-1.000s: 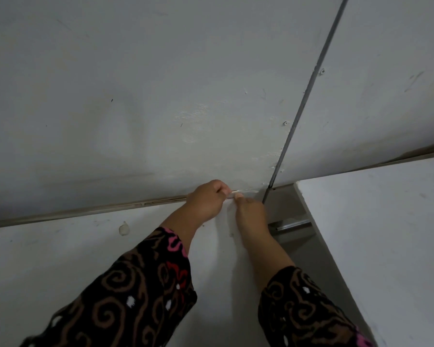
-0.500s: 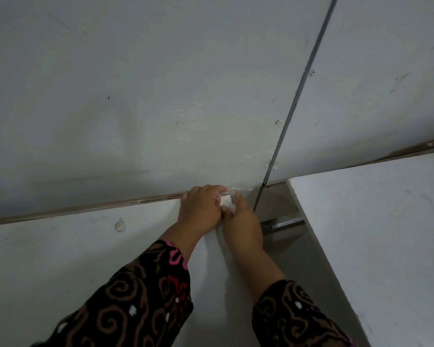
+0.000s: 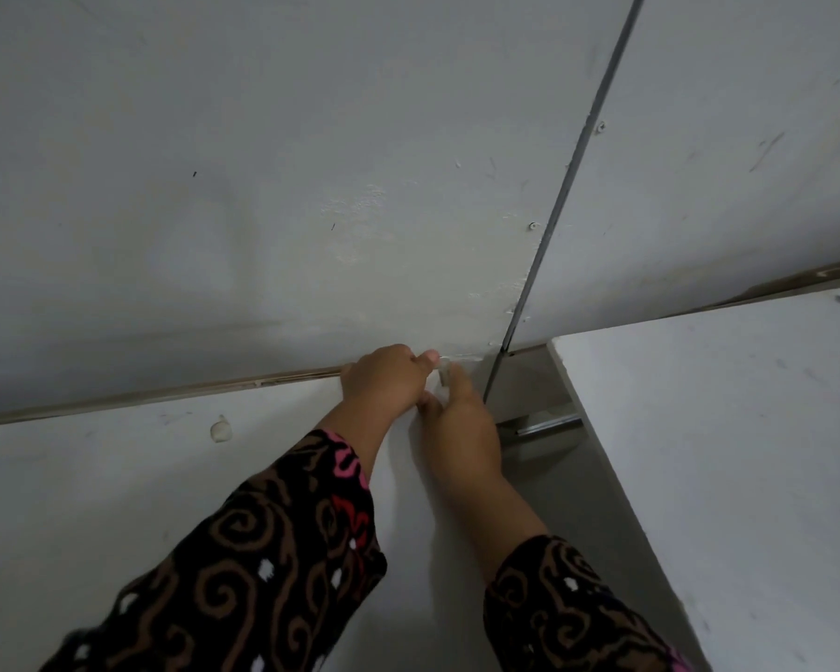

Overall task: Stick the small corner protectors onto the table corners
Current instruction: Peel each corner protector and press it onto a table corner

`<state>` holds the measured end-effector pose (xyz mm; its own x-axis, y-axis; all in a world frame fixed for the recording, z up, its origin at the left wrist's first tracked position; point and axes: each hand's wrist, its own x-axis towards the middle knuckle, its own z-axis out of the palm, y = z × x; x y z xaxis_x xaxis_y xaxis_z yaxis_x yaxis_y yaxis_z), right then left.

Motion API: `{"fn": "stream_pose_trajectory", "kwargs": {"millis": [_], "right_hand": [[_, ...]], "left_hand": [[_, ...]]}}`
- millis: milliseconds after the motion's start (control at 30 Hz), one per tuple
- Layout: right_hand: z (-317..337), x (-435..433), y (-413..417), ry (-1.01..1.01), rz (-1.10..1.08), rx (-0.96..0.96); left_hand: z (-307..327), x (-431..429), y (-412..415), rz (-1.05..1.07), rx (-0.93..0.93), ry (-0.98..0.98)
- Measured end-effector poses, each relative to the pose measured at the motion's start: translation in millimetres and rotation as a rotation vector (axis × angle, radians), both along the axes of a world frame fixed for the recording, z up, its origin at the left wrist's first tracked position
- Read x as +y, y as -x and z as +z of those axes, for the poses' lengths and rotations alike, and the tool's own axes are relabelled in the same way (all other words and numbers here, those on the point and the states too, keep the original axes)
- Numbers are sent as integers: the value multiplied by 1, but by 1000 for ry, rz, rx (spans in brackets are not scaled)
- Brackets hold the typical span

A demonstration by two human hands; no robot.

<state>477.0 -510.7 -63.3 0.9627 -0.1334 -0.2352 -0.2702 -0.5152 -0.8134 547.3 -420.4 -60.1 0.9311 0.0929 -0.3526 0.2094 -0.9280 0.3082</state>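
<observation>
Both my hands meet at the far right corner of the white table [image 3: 117, 502], close against the wall. A small clear corner protector [image 3: 443, 375] shows between them at that corner. My left hand [image 3: 386, 380] has its fingers curled, and its thumb and fingertips pinch the protector from the left. My right hand [image 3: 461, 429] lies along the table's right edge and its thumb and forefinger pinch the same protector from the right. Most of the protector is hidden by my fingers.
A grey-white wall [image 3: 311, 186] with a dark vertical seam [image 3: 568, 172] rises just behind the table. A second white table [image 3: 728, 453] stands to the right across a narrow gap with a metal bar [image 3: 549, 424]. A small pale blob [image 3: 220, 430] sits on the left table.
My hands have closed together at the corner. The right hand's thumb has moved up onto the protector, and the left hand has slid slightly right. The view shifted a little.
</observation>
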Motion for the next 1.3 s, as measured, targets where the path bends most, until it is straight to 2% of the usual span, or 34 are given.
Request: {"fn": "stream_pose_trajectory", "kwargs": {"millis": [167,433,533,800,933,1033,1167,1300], "right_hand": [[1,5,0,133,56,-19],[6,6,4,164,90,-65],[9,3,4,86,56,-9],[1,8,1,189,96,-15],[-1,8,-1,166,78,-11],[-2,8,0,163,55,-6],[-1,9,1,277,115,-45],[0,8,1,340,162,-78]], "left_hand": [[5,-5,-6,-25,114,-98],[5,-6,-8,29,139,-65],[7,-5,-8,6,143,-71],[9,1,-6,-30,145,27],[12,3,-3,-55,137,49],[11,6,2,-46,68,134],[8,14,6,-18,48,309],[9,15,6,10,48,344]]}}
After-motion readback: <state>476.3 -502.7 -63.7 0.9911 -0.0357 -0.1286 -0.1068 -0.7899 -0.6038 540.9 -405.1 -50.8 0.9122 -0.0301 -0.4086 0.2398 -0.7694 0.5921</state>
